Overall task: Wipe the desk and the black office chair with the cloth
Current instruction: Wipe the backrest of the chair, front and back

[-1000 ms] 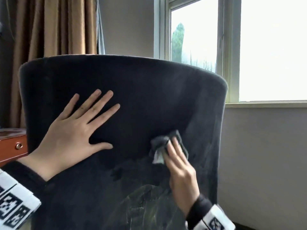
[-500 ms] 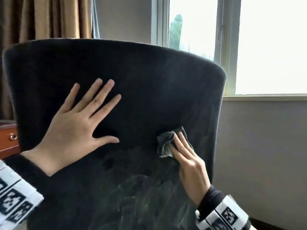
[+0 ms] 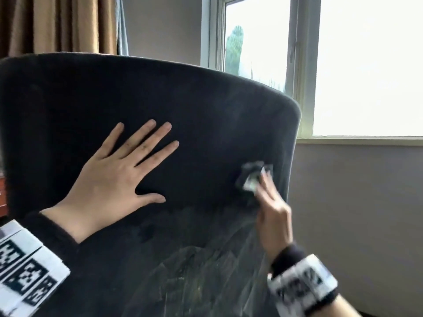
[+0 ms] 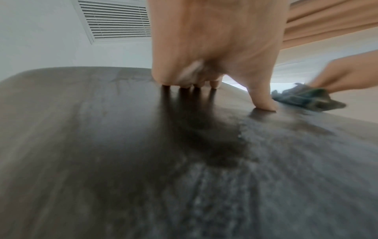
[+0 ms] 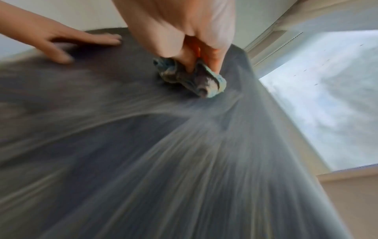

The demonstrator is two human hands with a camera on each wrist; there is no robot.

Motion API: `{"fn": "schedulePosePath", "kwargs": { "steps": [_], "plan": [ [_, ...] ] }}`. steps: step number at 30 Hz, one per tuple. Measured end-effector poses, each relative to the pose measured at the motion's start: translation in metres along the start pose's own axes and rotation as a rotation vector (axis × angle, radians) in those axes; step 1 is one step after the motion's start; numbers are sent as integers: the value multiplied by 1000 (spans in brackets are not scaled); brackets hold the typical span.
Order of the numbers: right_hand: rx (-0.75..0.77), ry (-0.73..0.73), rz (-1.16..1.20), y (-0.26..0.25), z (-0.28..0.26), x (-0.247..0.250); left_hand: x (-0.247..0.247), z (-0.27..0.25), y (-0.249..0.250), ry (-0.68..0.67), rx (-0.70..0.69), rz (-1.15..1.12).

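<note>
Here, left hand (image 3: pixel 107 179) lies spread on the black chair back (image 3: pixel 206 106) — right hand (image 3: pixel 273 213) presses the bunched cloth (image 3: pixel 251 177), no writing legible.

The black fabric-covered office chair back (image 3: pixel 183 106) stands upright and fills most of the head view, its curved top edge running from nine o'clock up toward two o'clock. Pale wipe streaks fan across its lower part toward six o'clock. The small crumpled grey-green cloth (image 3: pixel 250 179) lies pressed flat against the chair back near the three o'clock edge, bunched into folds with a lighter patch showing. At the far nine o'clock edge a sliver of the reddish-brown wooden desk (image 3: pixel 2 197) shows behind the chair.
</note>
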State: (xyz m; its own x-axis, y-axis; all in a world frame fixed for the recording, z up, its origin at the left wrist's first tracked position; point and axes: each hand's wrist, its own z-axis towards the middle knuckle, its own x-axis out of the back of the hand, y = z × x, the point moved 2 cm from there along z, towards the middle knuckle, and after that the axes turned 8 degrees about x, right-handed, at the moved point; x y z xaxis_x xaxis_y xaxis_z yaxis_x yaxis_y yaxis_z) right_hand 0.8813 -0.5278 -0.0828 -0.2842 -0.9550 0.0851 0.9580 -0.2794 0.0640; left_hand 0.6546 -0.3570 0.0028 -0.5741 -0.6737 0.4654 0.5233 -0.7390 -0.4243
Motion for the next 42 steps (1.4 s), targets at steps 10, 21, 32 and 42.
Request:
{"fn": "schedulePosePath", "kwargs": {
  "steps": [10,21,32,42],
  "plan": [
    [-180,44,-11,4,-16,-13,-2,-1,3,24,2,-21],
    [-366,91,-57,10,-14,-17,-1,0,6,98,-14,-36],
    [-462,102,-90,32,49,-6,-3,0,6,80,-4,-49],
    [-240,109,-6,20,65,-1,-4,-4,7,130,-5,-81]
  ]
}}
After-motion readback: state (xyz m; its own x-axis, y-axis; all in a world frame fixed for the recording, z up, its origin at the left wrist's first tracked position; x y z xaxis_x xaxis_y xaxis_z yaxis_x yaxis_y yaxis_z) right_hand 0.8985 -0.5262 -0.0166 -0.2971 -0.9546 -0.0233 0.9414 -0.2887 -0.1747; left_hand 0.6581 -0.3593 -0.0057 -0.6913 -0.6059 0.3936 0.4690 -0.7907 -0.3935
